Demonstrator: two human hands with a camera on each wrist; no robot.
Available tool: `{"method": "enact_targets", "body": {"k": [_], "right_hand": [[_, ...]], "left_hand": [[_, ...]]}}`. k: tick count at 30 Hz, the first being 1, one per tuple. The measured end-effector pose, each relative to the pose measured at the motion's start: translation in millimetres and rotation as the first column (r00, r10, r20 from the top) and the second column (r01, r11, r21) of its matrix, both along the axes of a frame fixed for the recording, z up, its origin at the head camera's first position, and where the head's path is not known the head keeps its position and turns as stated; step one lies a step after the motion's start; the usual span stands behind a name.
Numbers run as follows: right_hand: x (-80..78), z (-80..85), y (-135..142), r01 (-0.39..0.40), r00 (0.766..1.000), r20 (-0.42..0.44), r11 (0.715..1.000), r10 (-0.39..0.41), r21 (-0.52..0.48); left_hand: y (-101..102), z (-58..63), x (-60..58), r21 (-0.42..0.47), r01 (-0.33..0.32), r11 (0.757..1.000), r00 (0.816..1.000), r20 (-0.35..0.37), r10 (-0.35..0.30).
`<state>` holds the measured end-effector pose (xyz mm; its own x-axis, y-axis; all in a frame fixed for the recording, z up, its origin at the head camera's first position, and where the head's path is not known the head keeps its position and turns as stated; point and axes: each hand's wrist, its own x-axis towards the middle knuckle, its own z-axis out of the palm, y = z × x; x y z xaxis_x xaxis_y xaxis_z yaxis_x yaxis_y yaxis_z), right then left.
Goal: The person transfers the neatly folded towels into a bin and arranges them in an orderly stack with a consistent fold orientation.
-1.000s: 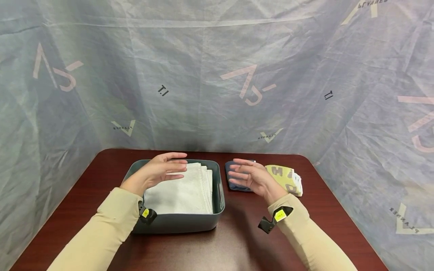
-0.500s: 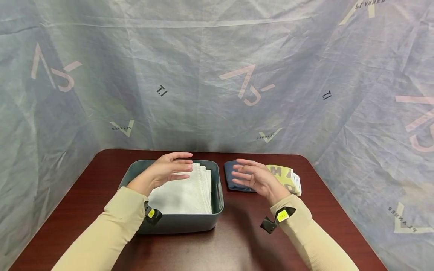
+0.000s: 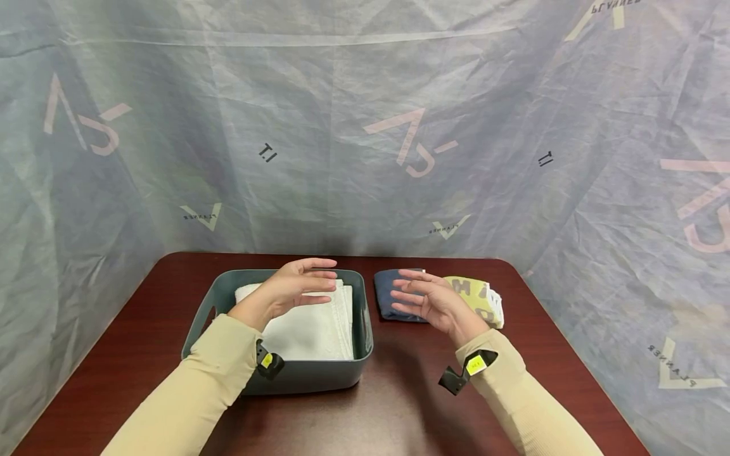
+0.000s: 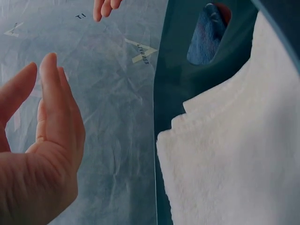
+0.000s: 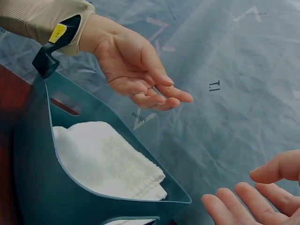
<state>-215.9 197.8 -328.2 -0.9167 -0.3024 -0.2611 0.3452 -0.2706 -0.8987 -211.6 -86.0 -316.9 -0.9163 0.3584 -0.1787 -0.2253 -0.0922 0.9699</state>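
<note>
My left hand (image 3: 291,291) hovers over a dark grey-green plastic bin (image 3: 308,375), fingers loosely extended and holding nothing. Inside the bin lies a stack of folded white towels (image 3: 313,329), partly hidden behind that hand and forearm. To the right of the bin, my right hand (image 3: 436,305) is held in the air with its fingers spread and nothing in them. Behind it are a folded dark blue cloth (image 3: 386,296) and a folded yellow cloth (image 3: 470,292) with grey letters. In the right wrist view, the left hand (image 5: 136,70) appears above the bin, apart from the towels.
Everything stands on a dark red-brown wooden table (image 3: 490,392). A grey printed fabric sheet (image 3: 342,158) hangs around its back and sides. The bin has a handle slot (image 4: 209,35) in its side, through which blue cloth shows.
My left hand has drifted to the right above the bin, uncovering more of its left side. The right hand has barely moved. The bin and cloths stay in place on the table.
</note>
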Motion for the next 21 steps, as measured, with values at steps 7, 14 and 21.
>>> {"method": "enact_targets", "body": {"k": [7,14,21], "right_hand": [[1.2,0.8,6,0.001,1.0,-0.001,1.0,-0.001,0.0],[1.8,1.0,11,0.016,1.0,0.012,1.0,-0.016,0.001],[2.8,2.2,16,0.007,1.0,0.003,1.0,-0.007,0.002]], "left_hand": [[14,0.6,-0.9,0.015,0.019,1.0,1.0,0.002,-0.019],[25,-0.2,-0.5,0.04,0.04,0.998,0.999,0.005,-0.04],[35,-1.0,1.0,0.048,0.049,0.998,0.999,0.016,-0.05]]}}
